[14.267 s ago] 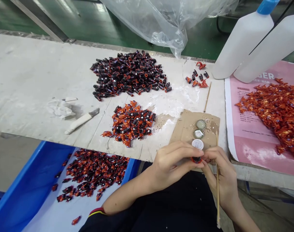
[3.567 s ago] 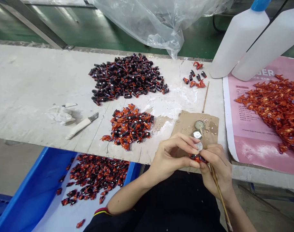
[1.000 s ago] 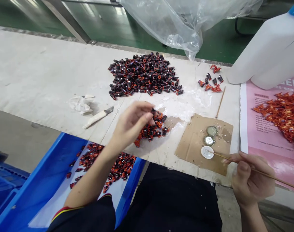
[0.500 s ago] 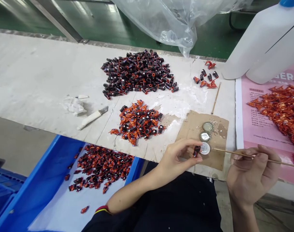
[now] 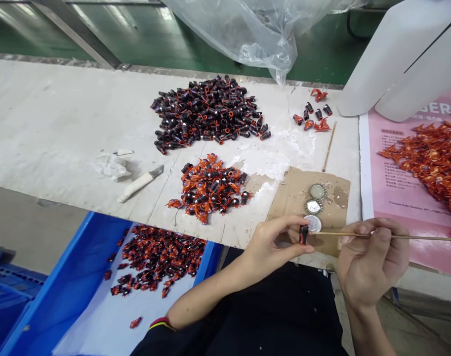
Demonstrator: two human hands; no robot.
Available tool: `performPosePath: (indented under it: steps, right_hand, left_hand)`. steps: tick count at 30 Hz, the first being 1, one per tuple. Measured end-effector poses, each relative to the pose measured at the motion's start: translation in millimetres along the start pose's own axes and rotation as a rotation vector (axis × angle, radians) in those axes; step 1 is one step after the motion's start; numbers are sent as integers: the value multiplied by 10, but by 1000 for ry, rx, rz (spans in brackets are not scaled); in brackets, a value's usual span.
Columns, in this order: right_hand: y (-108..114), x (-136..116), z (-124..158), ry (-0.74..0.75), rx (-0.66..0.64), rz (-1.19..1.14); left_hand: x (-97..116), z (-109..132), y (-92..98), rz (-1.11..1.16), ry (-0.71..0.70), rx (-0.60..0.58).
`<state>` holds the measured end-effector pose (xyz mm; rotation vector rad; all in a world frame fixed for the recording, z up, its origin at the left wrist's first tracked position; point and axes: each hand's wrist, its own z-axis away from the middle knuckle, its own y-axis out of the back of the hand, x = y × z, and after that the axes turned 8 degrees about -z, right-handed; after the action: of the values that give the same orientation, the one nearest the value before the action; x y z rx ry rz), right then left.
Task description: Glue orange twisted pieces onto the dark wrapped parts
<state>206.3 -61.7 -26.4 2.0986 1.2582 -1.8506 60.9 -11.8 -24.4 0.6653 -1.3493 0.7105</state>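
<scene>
1. Since the frame a second earlier, the left hand (image 5: 271,242) had come back from above the orange-and-black heap (image 5: 210,188) to the near edge of the cardboard scrap (image 5: 331,198), and the right hand (image 5: 373,259) had levelled its thin bamboo stick (image 5: 377,236).
2. The left fingers (image 5: 294,228) were closed in a firm pinch on a small black cylinder (image 5: 304,235), which stood upright above the cardboard, just beside a white disc (image 5: 313,223). The right fingers (image 5: 358,228) were curled around the stick, with its tip just short of the cylinder.
3. Two metal bottle caps (image 5: 317,191) (image 5: 313,206) lay on the cardboard beyond the disc, and the scrap rested on the white-crusted surface (image 5: 43,123).
4. A loosened pinch could drop the cylinder onto the cardboard or the surface. Too hard a push from the stick could knock it from the fingers.
5. The fingers hid part of the cylinder. Any coating on the stick's tip and the disc's contents were too small to make out.
</scene>
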Motion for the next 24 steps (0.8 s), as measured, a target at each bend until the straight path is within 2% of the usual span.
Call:
performPosePath:
  steps: [8, 12, 24]
  right_hand:
    - [-3, 7, 15, -34, -36, 0]
    - [4, 2, 36, 0, -77, 6]
    - [16, 20, 60, 67, -135, 37]
  left_hand:
    - [-2, -3, 16, 29, 8, -11]
    - [2, -8, 14, 75, 33, -30]
    - [-36, 12, 7, 6, 67, -31]
